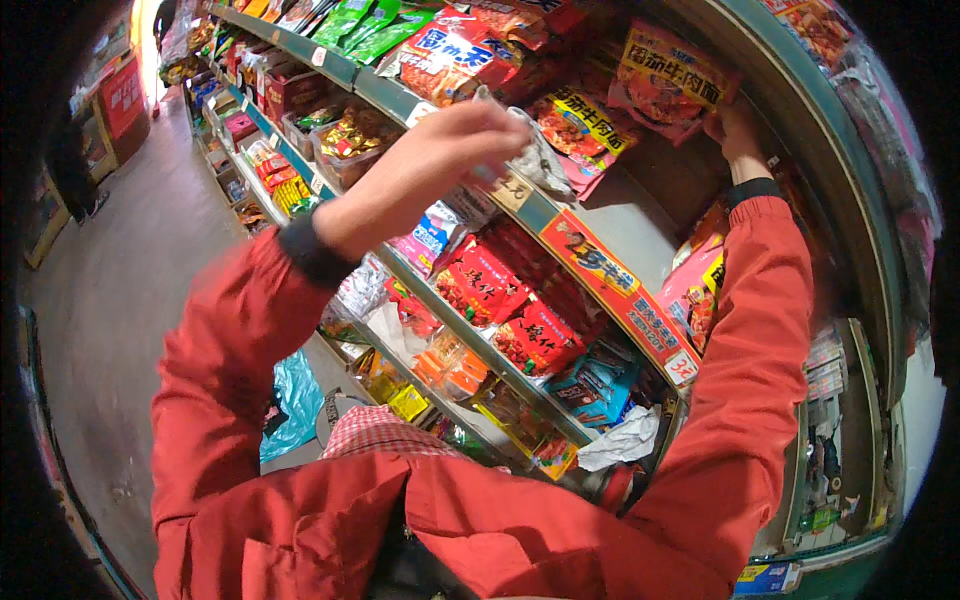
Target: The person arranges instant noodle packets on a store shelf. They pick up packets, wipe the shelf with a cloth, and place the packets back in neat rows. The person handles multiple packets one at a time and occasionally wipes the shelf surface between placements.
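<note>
My right hand (729, 133) grips the edge of a packet of instant noodles (667, 82), raised above the upper shelf. My left hand (487, 135), slightly blurred, is over the front edge of that shelf. Beside and partly behind its fingers, a crumpled grey-white cloth (541, 157) lies at the shelf edge; whether the fingers grip it I cannot tell. Another noodle packet (581, 131) lies just right of the cloth. More pink noodle packets (694, 292) rest near my right forearm, and a red and white noodle packet (450, 56) lies beyond my left hand.
The shelf's metal front edge (525, 206) carries price tags and a red promotional strip (600, 262). Lower shelves hold red snack bags (480, 281), blue packets (592, 386) and a crumpled white paper or plastic piece (622, 439). A light-blue plastic bag (296, 405) lies low at left.
</note>
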The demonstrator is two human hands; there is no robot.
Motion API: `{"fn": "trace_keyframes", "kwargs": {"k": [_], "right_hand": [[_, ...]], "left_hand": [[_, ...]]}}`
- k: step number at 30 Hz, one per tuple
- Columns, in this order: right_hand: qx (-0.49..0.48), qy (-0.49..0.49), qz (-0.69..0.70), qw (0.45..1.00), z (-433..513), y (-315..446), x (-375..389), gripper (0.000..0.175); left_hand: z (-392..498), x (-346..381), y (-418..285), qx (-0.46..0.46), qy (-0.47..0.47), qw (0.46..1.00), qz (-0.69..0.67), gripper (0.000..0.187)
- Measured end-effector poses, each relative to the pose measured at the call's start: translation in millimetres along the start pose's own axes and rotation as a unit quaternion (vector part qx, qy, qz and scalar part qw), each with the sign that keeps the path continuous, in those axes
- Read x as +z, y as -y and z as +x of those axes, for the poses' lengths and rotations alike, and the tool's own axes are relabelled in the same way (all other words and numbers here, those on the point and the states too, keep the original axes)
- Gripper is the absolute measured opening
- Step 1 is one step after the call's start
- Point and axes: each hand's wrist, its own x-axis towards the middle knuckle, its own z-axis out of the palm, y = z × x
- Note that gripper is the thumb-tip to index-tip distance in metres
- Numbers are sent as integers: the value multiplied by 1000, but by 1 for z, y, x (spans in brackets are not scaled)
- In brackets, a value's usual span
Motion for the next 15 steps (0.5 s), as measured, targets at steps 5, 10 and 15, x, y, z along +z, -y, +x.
{"fn": "trace_keyframes", "kwargs": {"k": [5, 10, 15], "right_hand": [[61, -58, -3, 996, -37, 24, -26, 13], [103, -74, -11, 992, -67, 31, -37, 12], [103, -38, 39, 993, -76, 24, -54, 14]], "left_hand": [[112, 32, 7, -73, 33, 996, 50, 45], [186, 48, 30, -81, 58, 988, 114, 48], [220, 63, 55, -152, 159, 975, -28, 25]]}}
